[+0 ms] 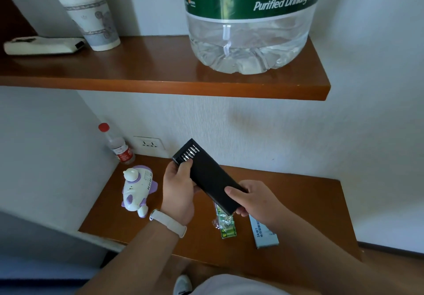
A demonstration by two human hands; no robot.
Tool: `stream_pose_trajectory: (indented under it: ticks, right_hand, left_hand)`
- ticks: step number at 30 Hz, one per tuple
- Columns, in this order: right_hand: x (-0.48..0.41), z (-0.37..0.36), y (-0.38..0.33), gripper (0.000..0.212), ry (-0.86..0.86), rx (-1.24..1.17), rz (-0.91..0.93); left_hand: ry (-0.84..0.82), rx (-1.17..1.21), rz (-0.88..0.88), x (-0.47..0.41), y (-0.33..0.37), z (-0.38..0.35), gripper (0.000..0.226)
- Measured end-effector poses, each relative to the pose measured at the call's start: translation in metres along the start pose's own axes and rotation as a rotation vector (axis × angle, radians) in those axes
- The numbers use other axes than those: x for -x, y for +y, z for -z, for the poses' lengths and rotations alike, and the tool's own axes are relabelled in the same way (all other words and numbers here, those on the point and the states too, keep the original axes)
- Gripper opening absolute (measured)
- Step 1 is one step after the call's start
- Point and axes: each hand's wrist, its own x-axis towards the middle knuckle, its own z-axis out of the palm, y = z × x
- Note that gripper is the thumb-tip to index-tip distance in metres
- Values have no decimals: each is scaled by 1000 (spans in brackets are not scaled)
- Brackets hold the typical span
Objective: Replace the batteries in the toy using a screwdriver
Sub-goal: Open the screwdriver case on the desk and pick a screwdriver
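A black oblong screwdriver-bit case (pixel 211 175) is held mid-frame above the brown wooden worktop (pixel 302 203), its long axis running upper left to lower right. The left-hand grip (pixel 177 187) curls round its upper-left end, beside the exposed silver bits. The right-hand grip (pixel 254 199) clasps the lower-right end. The white-and-purple plastic aeroplane toy (pixel 137 189) stands on the worktop just left of the left-hand grip, the nearer one. A green battery pack (pixel 227 228) lies below the case. The big clear bottle (pixel 247 42) at the top reads "Purified Drinking".
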Motion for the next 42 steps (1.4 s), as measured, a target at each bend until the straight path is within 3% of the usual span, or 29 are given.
stream_pose_trajectory:
  ticks: [6,16,26,37,42]
  right_hand:
    - [-4,-10,4,25,-28,-90,53]
    - [5,-14,4,15,-5,-77,43]
    - [25,3,11,20,72,-6,-24]
    - [50,17,21,24,128,-92,-29]
    - [62,24,31,24,125,-56,-57]
  left_hand:
    - [85,65,26,-4,1,2,17]
    - [65,113,111,-11,-11,7,22]
    - [47,137,150,-13,-23,-17,22]
    - [-35,107,158,-16,-28,-41,18]
    - [14,79,144,-45,-14,-36,16]
